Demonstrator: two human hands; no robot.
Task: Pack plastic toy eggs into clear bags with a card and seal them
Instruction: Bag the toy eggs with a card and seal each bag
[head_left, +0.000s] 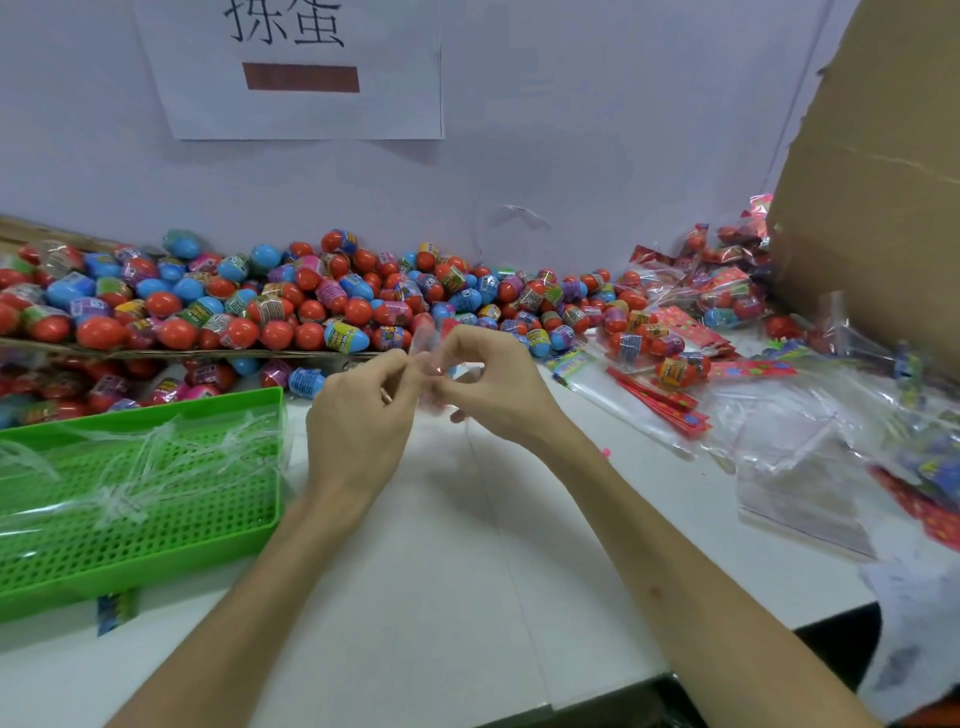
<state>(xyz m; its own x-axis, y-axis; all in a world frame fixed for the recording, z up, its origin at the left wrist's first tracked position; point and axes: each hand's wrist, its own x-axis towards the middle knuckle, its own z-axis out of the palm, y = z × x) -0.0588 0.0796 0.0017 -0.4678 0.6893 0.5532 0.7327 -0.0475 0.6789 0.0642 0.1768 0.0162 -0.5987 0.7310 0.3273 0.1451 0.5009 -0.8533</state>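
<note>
Over the middle of the white table my left hand and my right hand meet and pinch the top of a clear bag between fingertips. The bag is nearly see-through and hangs between the hands; its contents cannot be made out. A big pile of red, blue and pink toy eggs lies along the wall behind the hands. Red printed cards and flat clear bags lie to the right.
A green perforated tray holding crumpled clear film sits at the left. Filled bags are heaped at the back right beside a tall cardboard box. A paper sign hangs on the wall.
</note>
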